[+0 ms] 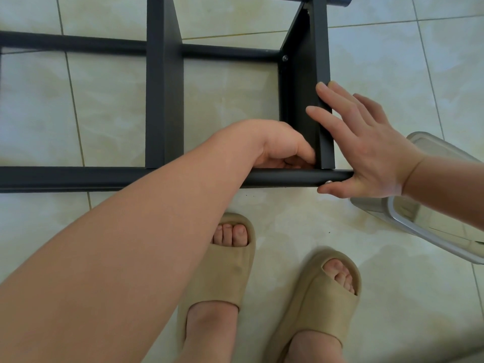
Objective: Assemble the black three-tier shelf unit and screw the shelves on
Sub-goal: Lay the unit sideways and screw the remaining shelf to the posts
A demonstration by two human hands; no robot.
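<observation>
Left hand: curled fingers inside shelf corner, contents hidden; probably backing the screw.
Right hand: straight fingers bracing shelf against tube.

Quantities in view:

- Hands: two, the left hand and the right hand.
- Shelves: two, one at centre and one at the frame end.
- Poles: three, the near one, the far one, and one cut off by the top edge.
- Screws: two, one at the far pole joint and one at the near pole end.
- Slippers: two, and.
- Clear box: one.
</observation>
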